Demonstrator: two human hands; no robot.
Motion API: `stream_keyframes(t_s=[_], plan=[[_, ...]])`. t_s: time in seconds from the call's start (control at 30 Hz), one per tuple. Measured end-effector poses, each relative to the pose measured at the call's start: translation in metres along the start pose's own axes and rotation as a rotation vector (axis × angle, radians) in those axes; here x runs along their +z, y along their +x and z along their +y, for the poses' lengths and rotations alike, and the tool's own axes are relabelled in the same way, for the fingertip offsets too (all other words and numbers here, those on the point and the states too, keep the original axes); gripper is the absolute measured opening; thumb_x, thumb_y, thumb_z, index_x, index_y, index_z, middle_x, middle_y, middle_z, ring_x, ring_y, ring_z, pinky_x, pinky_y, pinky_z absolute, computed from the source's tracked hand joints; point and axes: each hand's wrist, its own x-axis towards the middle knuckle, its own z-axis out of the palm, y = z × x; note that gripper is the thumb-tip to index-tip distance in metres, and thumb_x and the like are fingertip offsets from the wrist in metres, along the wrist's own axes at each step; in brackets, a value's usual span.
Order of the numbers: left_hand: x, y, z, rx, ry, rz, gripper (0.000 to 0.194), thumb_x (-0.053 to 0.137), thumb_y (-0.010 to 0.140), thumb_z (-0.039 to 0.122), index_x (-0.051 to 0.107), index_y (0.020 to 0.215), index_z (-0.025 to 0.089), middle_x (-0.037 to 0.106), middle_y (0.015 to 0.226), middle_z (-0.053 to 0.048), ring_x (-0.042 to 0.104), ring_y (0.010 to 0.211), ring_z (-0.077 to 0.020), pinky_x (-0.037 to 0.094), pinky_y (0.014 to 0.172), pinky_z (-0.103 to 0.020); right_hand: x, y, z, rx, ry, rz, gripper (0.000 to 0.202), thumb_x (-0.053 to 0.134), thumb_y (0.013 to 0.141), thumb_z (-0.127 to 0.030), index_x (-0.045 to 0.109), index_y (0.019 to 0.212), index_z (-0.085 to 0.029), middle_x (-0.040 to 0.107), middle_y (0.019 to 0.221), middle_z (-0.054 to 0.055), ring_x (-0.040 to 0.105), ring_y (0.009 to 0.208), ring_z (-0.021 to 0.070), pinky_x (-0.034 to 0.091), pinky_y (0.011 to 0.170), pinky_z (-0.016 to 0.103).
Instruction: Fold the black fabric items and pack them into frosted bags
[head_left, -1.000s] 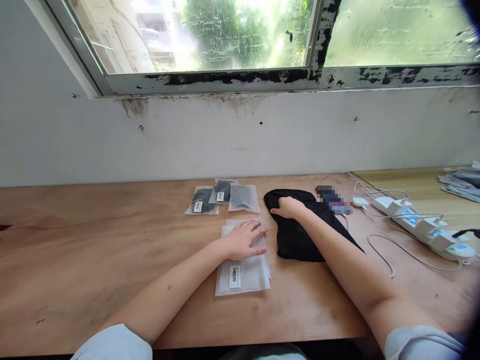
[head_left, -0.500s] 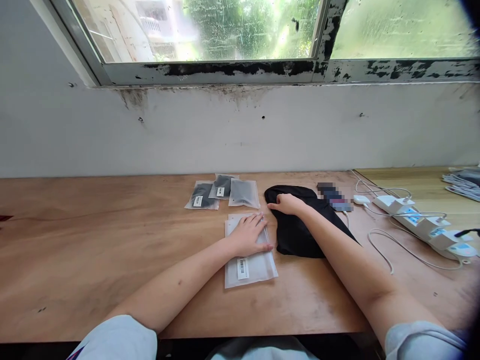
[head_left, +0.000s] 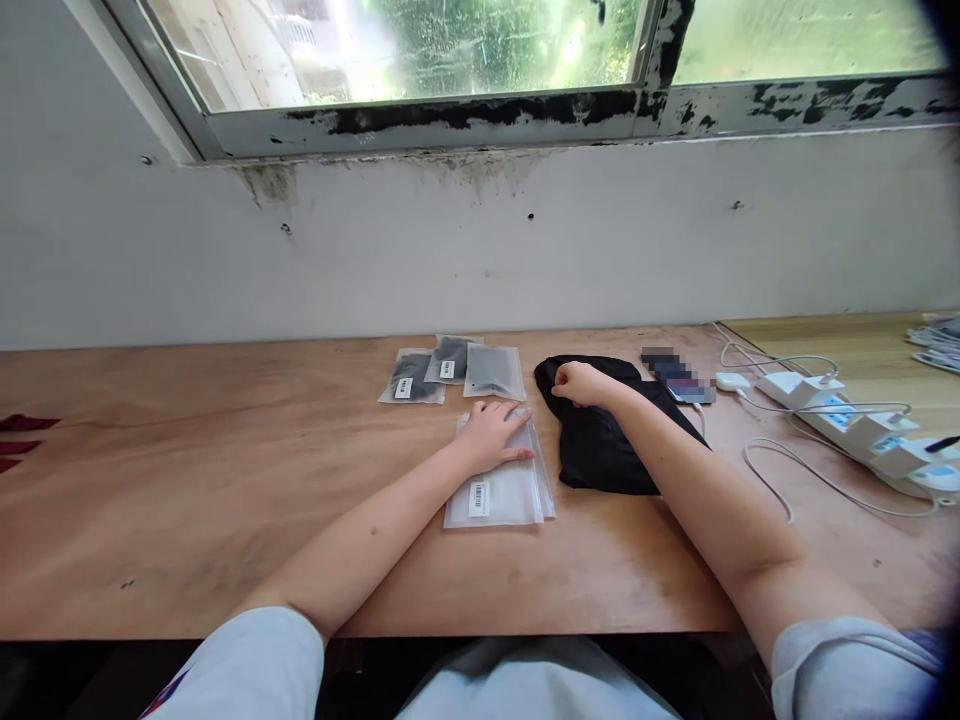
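My left hand (head_left: 491,437) lies flat with fingers spread on a small stack of clear frosted plastic bags (head_left: 502,502). The upper bag carries a white barcode label (head_left: 478,498), and the edge of another bag shows at its right. My right hand (head_left: 583,384) is closed, its fingers curled on the left part of a folded black cloth (head_left: 600,455). The fingertips seem to pinch the fabric, though the grip is partly hidden. Beyond my left hand lie frosted bags (head_left: 495,372) with dark contents, two of them bearing white labels.
A blurred-out phone (head_left: 679,378) with a white cable lies behind the cloth. At right, a white power strip (head_left: 847,425) holds several plugs and loose cables. Dark red pieces (head_left: 22,424) sit at the table's left edge. The wall (head_left: 390,260) and window rise behind the table.
The view has tilted slightly down. My left hand and the upper bag have shifted a little left, exposing more of the bag beneath. My right hand has moved slightly right over the black cloth.
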Motion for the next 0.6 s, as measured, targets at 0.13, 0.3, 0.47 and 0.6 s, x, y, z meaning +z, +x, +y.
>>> stream_keyframes(t_s=[0.13,0.3,0.47,0.6], plan=[[-0.004,-0.004,0.002,0.018,0.04,0.103,0.037,0.055,0.096,0.047,0.068,0.115,0.019,0.062,0.124,-0.016,0.055,0.117,-0.0322,0.038,0.098,-0.047,-0.013,-0.009,-0.001,-0.006,0.107,0.022,0.011,0.062,0.077,-0.023,0.065,0.086,-0.017,0.062,0.058,0.0,0.059,0.052,0.015,0.041,0.05,0.022],[-0.004,-0.011,0.006,-0.052,-0.024,0.013,0.025,0.051,0.096,0.036,0.068,0.107,0.022,0.061,0.102,-0.009,0.062,0.09,-0.0234,0.048,0.076,-0.036,-0.03,-0.022,-0.006,-0.083,0.227,0.015,0.004,0.059,0.077,-0.022,0.059,0.075,-0.018,0.059,0.058,0.0,0.056,0.051,0.0134,0.038,0.048,0.022],[-0.002,-0.011,0.007,-0.091,-0.086,0.019,0.03,0.056,0.092,0.035,0.068,0.117,0.023,0.06,0.103,-0.01,0.062,0.093,-0.025,0.051,0.081,-0.038,-0.043,-0.043,-0.023,-0.127,0.394,-0.037,0.01,0.061,0.08,-0.026,0.056,0.075,-0.019,0.059,0.06,-0.001,0.053,0.048,0.0105,0.033,0.043,0.021],[-0.009,-0.008,0.009,-0.146,-0.445,0.111,0.036,0.046,0.099,0.045,0.069,0.114,0.022,0.065,0.106,-0.01,0.063,0.1,-0.0255,0.049,0.091,-0.04,-0.046,-0.055,-0.047,-0.182,0.593,-0.08,0.012,0.063,0.082,-0.026,0.053,0.079,-0.02,0.058,0.059,-0.002,0.052,0.047,0.0093,0.035,0.042,0.019]])
